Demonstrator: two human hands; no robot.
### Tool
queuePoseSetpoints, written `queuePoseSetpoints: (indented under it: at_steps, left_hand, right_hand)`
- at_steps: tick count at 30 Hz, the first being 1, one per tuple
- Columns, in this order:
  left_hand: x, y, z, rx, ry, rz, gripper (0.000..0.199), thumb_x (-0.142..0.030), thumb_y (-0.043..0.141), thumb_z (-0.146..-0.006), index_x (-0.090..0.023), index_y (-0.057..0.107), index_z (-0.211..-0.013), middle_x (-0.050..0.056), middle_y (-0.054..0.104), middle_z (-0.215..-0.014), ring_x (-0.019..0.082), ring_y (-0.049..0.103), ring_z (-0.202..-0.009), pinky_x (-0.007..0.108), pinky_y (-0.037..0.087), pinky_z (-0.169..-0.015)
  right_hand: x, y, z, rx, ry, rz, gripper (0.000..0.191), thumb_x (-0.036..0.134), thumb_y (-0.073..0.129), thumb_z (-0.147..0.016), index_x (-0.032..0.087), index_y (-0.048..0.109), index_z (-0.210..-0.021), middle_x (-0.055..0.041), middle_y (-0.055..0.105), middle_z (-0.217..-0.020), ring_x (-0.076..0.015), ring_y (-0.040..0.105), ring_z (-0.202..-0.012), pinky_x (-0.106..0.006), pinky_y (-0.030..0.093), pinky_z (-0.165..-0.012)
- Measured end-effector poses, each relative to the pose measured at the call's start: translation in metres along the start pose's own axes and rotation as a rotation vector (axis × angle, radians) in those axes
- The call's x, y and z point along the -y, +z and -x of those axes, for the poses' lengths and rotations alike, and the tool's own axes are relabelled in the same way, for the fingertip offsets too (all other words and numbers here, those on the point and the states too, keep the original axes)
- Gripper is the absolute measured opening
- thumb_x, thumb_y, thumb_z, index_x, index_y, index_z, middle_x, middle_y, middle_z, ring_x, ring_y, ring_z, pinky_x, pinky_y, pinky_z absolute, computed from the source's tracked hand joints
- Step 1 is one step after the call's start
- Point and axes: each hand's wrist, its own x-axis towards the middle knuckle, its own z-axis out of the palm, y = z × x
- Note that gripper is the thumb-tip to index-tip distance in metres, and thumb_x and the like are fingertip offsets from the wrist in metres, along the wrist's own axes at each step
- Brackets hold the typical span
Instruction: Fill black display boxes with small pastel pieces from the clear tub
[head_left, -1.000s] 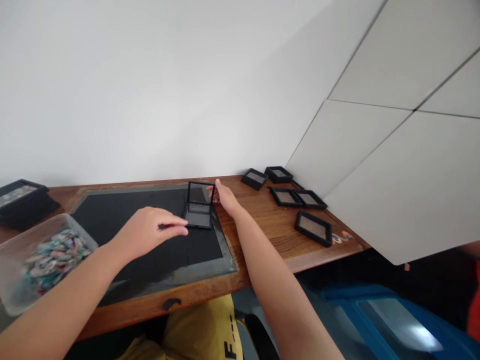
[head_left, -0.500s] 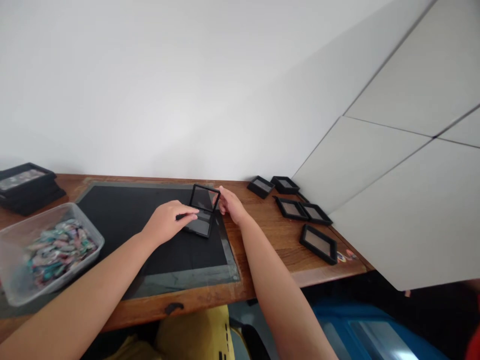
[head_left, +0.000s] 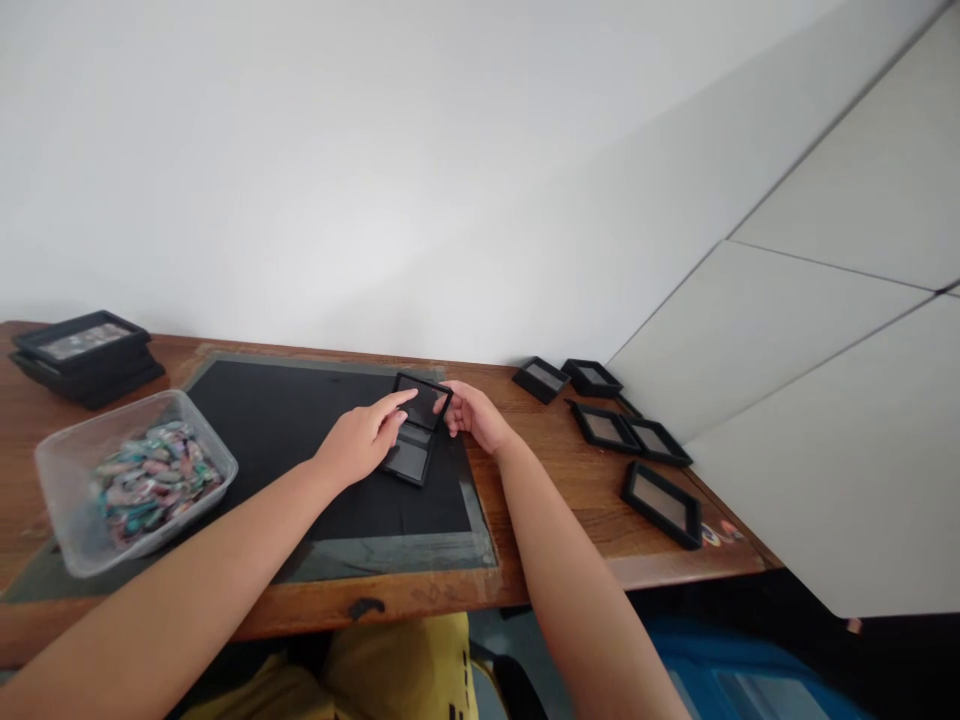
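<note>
On the black mat stands a small black case [head_left: 409,460] with its lid raised; the lid is a dark frame around a see-through window [head_left: 424,405]. My right hand [head_left: 480,418] grips the right edge of that lid, thumb and fingers on either side. My left hand [head_left: 360,438] is in front of the case, index finger stretched out over the window and thumb apart below it. Whether the fingertip touches the window I cannot tell. Part of the base's left side is hidden behind the left hand.
A clear plastic tub [head_left: 135,490] of colourful, shiny pieces stands at left. Behind it is a stack of black cases [head_left: 86,355]. Several more black cases [head_left: 664,503] lie on the wooden table [head_left: 559,490] at right, beside a white panel [head_left: 810,440].
My left hand has moved from the case's base up to the lid's window, its index finger now extended. The right hand stays at the lid's edge. The view has shifted slightly left.
</note>
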Motion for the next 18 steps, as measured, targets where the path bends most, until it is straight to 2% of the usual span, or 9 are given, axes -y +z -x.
queuePoseSetpoints:
  at_steps: [4, 8, 11, 18]
  left_hand:
    - [0.0019, -0.0004, -0.0009, 0.004, -0.014, -0.022, 0.045, -0.035, 0.040, -0.105, -0.027, 0.068, -0.138, 0.001, 0.073, -0.077, 0.019, 0.067, -0.070, 0.032, 0.049, -0.073]
    - [0.0071, -0.0001, -0.0018, -0.002, 0.009, -0.019, 0.036, -0.024, 0.039, -0.099, -0.024, 0.072, -0.113, 0.003, 0.072, -0.089, 0.021, 0.067, -0.084, 0.034, 0.049, -0.081]
    - [0.0092, 0.0000, -0.0024, -0.015, 0.011, -0.009, 0.027, -0.022, 0.037, -0.098, -0.024, 0.065, -0.098, 0.003, 0.069, -0.089, 0.022, 0.065, -0.086, 0.035, 0.048, -0.081]
    - [0.0074, -0.0012, -0.0031, -0.034, -0.001, 0.021, 0.014, -0.024, 0.038, -0.095, -0.025, 0.048, -0.087, -0.001, 0.058, -0.079, 0.019, 0.055, -0.074, 0.033, 0.044, -0.073]
  right_hand:
    - [-0.0007, 0.0002, 0.0000, 0.003, 0.009, -0.003, 0.035, 0.048, 0.062, -0.092, 0.020, 0.064, -0.114, -0.0026, 0.075, -0.086, -0.0101, 0.053, -0.050, -0.023, 0.050, -0.046]
    - [0.0003, 0.0009, 0.0001, 0.014, 0.021, -0.004, 0.036, 0.048, 0.062, -0.091, 0.019, 0.065, -0.113, -0.0034, 0.075, -0.086, -0.0103, 0.053, -0.051, -0.023, 0.051, -0.045]
    - [0.0016, 0.0019, 0.0002, 0.020, 0.032, -0.006, 0.036, 0.047, 0.061, -0.091, 0.019, 0.066, -0.113, -0.0031, 0.074, -0.084, -0.0103, 0.053, -0.052, -0.022, 0.051, -0.045]
    - [0.0033, 0.0028, 0.0004, 0.037, 0.048, -0.009, 0.035, 0.044, 0.057, -0.095, 0.016, 0.071, -0.111, -0.0025, 0.071, -0.081, -0.0102, 0.053, -0.052, -0.022, 0.051, -0.046]
